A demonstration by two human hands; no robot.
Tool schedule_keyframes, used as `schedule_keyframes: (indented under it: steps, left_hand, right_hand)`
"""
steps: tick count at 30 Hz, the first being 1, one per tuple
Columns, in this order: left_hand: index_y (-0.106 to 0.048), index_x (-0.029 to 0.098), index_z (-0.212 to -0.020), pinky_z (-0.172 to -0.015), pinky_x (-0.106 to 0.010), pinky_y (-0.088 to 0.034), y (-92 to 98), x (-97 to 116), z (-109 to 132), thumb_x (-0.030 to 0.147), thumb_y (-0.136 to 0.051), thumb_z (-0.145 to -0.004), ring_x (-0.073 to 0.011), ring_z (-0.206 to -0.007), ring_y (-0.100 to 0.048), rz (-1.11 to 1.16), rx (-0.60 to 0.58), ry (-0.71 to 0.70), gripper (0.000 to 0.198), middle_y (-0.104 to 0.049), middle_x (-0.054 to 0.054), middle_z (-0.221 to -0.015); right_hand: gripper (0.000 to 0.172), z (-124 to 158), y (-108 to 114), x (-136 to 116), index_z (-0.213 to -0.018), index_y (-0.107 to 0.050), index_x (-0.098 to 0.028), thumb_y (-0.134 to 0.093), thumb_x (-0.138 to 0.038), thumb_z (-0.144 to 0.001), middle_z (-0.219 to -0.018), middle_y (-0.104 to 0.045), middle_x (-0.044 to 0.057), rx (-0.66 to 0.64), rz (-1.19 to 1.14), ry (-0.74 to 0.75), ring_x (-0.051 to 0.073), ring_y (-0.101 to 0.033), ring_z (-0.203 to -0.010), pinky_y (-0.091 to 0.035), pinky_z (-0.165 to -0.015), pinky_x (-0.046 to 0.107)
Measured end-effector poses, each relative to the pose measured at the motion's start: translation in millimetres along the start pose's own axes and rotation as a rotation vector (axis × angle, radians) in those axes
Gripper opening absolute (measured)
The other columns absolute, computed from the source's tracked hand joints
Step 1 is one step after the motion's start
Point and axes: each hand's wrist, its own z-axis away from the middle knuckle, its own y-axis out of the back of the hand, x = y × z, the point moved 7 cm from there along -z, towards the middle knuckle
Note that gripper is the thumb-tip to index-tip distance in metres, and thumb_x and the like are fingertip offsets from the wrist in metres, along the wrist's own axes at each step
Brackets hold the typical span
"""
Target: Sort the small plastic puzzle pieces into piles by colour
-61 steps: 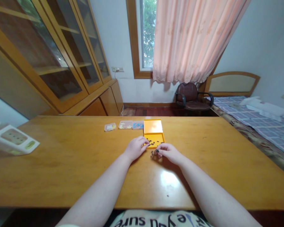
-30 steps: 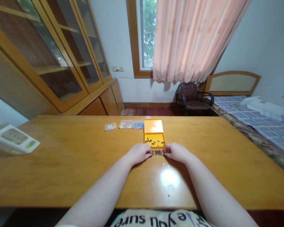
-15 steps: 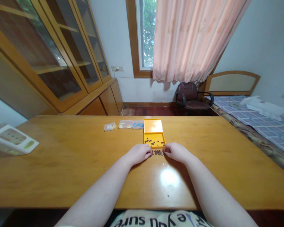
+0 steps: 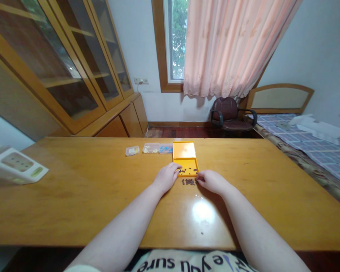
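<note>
An open yellow plastic case [image 4: 184, 150] lies on the wooden table, its lid folded back. Small dark brown pieces [image 4: 189, 169] are scattered in its lower half. More of these make a tight cluster [image 4: 189, 182] on the table just in front of the case. My left hand [image 4: 167, 176] is over the case's left edge, fingertips pinched together among the pieces. Something small and dark shows at the tips, too small to make out. My right hand [image 4: 211, 181] rests by the cluster's right end, fingers curled closed; what they hold, if anything, is hidden.
Left of the case stand a clear box with blue pieces [image 4: 166, 149], another with pale pieces [image 4: 151, 148] and a small clear box [image 4: 132, 151]. A white carton [image 4: 18, 164] is at the table's far left. One dark speck [image 4: 202, 233] lies near the front edge.
My left hand has moved up and away from the cluster, onto the left side of the yellow case. My right hand has stayed by the cluster's right end.
</note>
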Motion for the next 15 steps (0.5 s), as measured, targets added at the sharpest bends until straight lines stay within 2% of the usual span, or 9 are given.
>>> schedule_keyframes:
  steps: [3,8,15]
  left_hand:
    - [-0.059,0.020,-0.109,-0.088,-0.030,-0.046,-0.4,-1,1,0.022,-0.048,-0.088,-0.0176,-0.099,-0.058,-0.012,-0.013,-0.009,0.024,-0.061,-0.005,-0.110]
    - [-0.064,0.023,-0.097,-0.079,-0.026,-0.047,-6.0,11,6,0.026,-0.050,-0.088,-0.0161,-0.087,-0.060,-0.087,-0.174,-0.116,0.017,-0.062,-0.003,-0.098]
    - [-0.065,0.026,-0.099,-0.077,-0.025,-0.046,-13.0,18,9,0.026,-0.051,-0.087,-0.0158,-0.087,-0.060,-0.150,-0.307,-0.163,0.018,-0.062,-0.002,-0.097]
  right_hand:
    - [0.021,-1,-1,0,-0.083,-0.069,-0.022,-0.049,-0.024,-0.081,-0.081,-0.071,0.004,-0.002,0.001,0.003,0.016,-0.060,-0.069,-0.036,-0.059,0.023]
    - [0.021,-2,-2,2,-0.084,-0.068,-0.021,-0.048,-0.024,-0.082,-0.081,-0.070,0.004,0.007,0.011,0.000,0.016,-0.060,-0.068,-0.035,-0.059,0.023]
    - [0.022,-2,0,3,-0.079,-0.067,-0.021,-0.046,-0.026,-0.084,-0.080,-0.070,0.006,0.049,0.062,-0.009,0.016,-0.058,-0.065,-0.033,-0.057,0.024]
